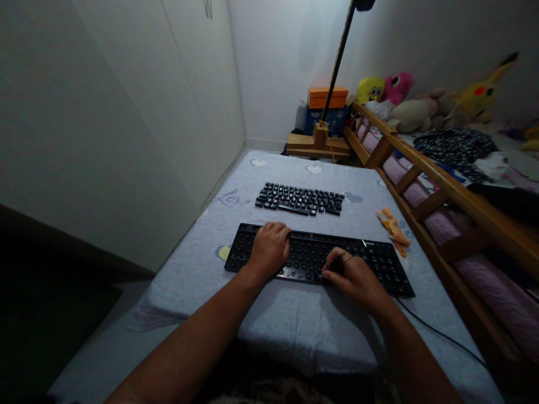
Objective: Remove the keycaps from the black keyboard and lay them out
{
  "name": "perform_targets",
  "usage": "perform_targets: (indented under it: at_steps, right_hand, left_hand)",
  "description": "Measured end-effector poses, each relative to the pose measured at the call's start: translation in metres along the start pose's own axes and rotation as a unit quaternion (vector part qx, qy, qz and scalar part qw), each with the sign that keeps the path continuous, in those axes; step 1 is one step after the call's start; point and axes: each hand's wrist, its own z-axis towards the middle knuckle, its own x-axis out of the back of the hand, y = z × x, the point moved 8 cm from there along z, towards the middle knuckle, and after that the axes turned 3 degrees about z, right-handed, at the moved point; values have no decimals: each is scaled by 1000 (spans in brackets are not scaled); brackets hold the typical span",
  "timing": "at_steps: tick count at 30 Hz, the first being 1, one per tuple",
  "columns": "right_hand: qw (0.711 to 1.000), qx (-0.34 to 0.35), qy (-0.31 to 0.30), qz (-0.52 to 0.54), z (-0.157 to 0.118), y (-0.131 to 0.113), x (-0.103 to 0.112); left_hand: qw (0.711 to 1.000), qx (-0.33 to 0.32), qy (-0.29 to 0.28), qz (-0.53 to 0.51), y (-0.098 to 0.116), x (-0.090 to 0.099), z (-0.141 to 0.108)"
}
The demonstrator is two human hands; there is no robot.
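A black computer keyboard (303,258) lies on the cloth-covered table, most of its keycaps off and the round key mounts bare. My left hand (269,247) rests over its left part, fingers bent over the far edge, gripping it. Above the near edge, right of the middle, my right hand (349,275) is closed in a pinch around a small dark thing, with a thin curved wire beside the fingers; what it is I cannot make out. Beyond the keyboard, loose black keycaps (298,197) are laid out in rows like a keyboard layout.
An orange cloth piece with a yellow-handled tool (393,229) lies to the right. The keyboard's cable (442,334) runs off the right side. A wooden bed rail (425,174) borders the table's right; a white cabinet (126,112) stands left. A lamp-like stand (320,137) is behind.
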Motion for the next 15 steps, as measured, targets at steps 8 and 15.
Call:
perform_targets:
  at_steps: [8,15]
  right_hand:
    - [1000,-3,2,-13,4,-2,3]
    - [1000,1,5,6,7,1,7]
  left_hand:
    - [1000,-1,3,1,0,0,-1]
    - [1000,-1,1,6,1,0,0]
